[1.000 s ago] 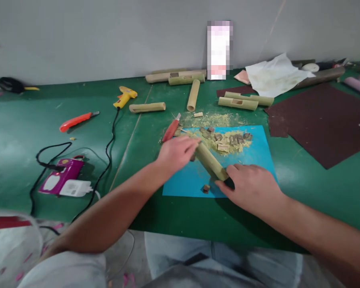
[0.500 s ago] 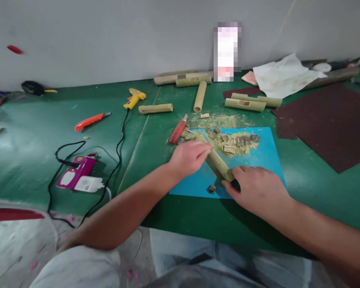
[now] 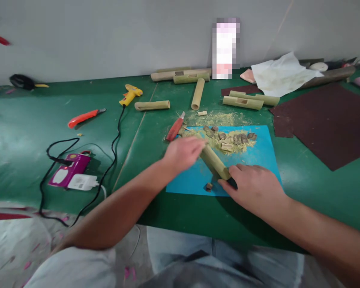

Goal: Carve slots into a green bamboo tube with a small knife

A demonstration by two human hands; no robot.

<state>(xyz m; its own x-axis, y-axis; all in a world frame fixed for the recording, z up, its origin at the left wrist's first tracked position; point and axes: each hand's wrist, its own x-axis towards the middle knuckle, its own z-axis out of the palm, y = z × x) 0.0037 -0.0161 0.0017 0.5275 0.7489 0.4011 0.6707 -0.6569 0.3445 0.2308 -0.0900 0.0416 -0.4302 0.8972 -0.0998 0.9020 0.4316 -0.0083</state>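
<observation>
A pale green bamboo tube (image 3: 215,161) lies slanted over a blue sheet (image 3: 186,182). At its upper left end is my left hand (image 3: 184,154), slightly blurred, with its fingers closed on the tube. My right hand (image 3: 252,184) grips the lower right end between thumb and fingers. Behind the tube, shavings and small brown chips (image 3: 238,140) are heaped on the sheet. A small brown block (image 3: 209,187) sits near the sheet's front edge. To the left of the heap lies a red-handled knife (image 3: 175,128).
Cut bamboo tubes (image 3: 243,103) lie at the back. On the left are a yellow glue gun (image 3: 131,94) with a black cord, an orange cutter (image 3: 83,118) and a purple power strip (image 3: 69,170). Dark brown sheets (image 3: 327,124) cover the right side.
The whole view has shifted slightly, moving most things a little left and up in the picture. Both hands keep hold of the tube; my left hand sits slightly differently at its upper end.
</observation>
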